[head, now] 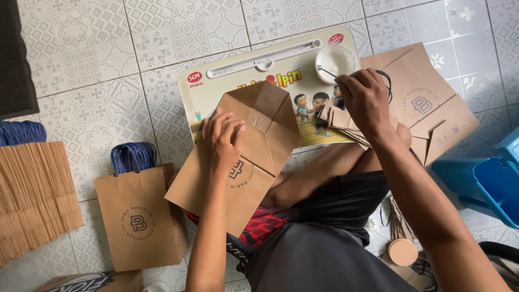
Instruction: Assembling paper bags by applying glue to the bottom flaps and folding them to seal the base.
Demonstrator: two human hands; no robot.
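Left hand [223, 139]: lies flat on the brown paper bag [238, 157], fingers spread, pressing it over the lap.
Bag: its folded bottom opens toward the desk [216, 92].
Right hand [366, 97]: pinches a thin stick [326, 71], tip in the white bowl [336, 60].

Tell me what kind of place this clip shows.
Probably a home floor used for making paper bags by hand: patterned floor tiles, a stack of finished bags, and a child's lap desk holding a glue bowl.
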